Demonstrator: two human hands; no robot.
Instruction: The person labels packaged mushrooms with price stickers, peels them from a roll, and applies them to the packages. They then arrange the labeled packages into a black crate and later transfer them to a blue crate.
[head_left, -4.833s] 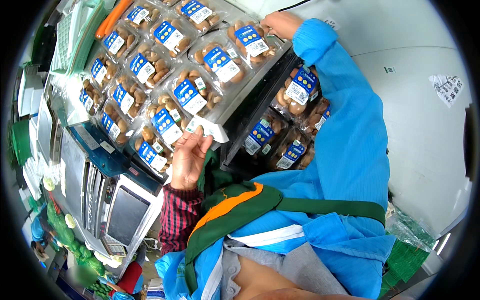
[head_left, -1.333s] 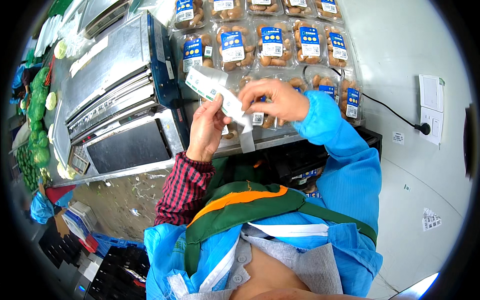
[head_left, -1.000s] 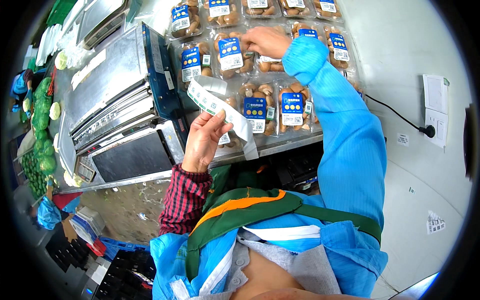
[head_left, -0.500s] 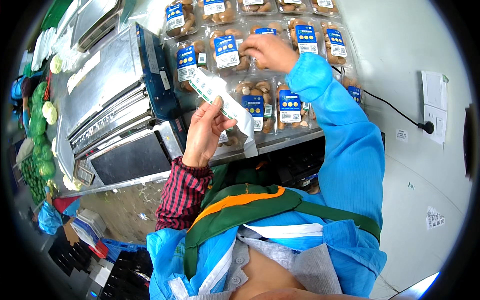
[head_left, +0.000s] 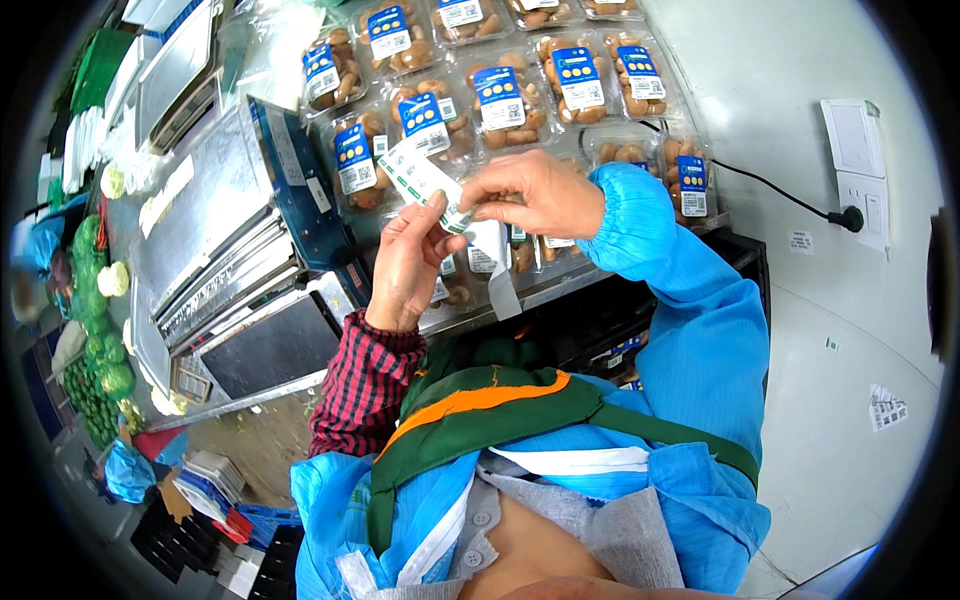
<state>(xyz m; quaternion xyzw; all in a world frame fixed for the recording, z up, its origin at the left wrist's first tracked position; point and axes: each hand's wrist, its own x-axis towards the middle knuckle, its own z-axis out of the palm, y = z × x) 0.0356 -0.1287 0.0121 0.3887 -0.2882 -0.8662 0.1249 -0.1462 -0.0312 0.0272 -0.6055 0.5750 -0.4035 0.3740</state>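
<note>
Strip of white paper with green print (head_left: pixel 412 175) is pinched between the thumb and fingers of the left hand (head_left: pixel 403 262), above the near left part of the grey metal counter (head_left: pixel 555 288), its tail hanging toward the near edge. Its right side is met by the bent fingertips of the right hand (head_left: pixel 532 200); whether anything is gripped there cannot be told. Clear plastic packs of brown mushrooms (head_left: pixel 521 134), each with a blue-and-white label (head_left: pixel 498 88), are laid out in rows. Small white-and-green stickers (head_left: pixel 446 107) are seen on the two leftmost packs of the middle row and on some nearer ones, which appear done. Farther right in that row, and in the far row, none can be made out, so those seem left. Part of the near row is hidden.
</note>
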